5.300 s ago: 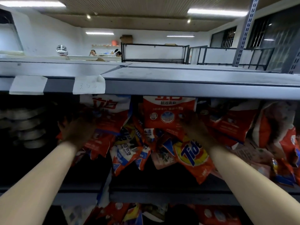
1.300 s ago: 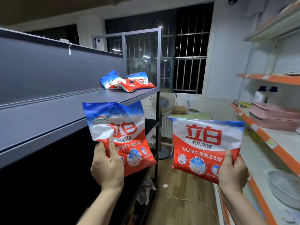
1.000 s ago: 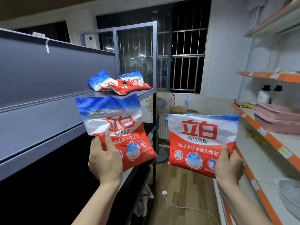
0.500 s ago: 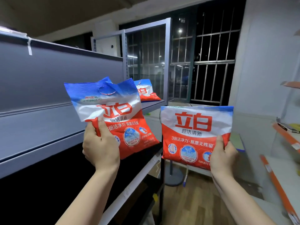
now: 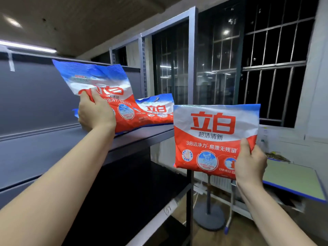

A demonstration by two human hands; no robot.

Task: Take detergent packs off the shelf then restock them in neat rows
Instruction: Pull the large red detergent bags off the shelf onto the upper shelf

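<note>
Night-dark barred windows [image 5: 257,71] are seen beyond both hands. A grey metal shelf frame [image 5: 192,55] stands between the hands. 1 ceiling strip light [image 5: 28,47] glows above the left hand. A green-topped table [image 5: 291,181] sits right of the right hand; below it, wood flooring [image 5: 209,237].
</note>
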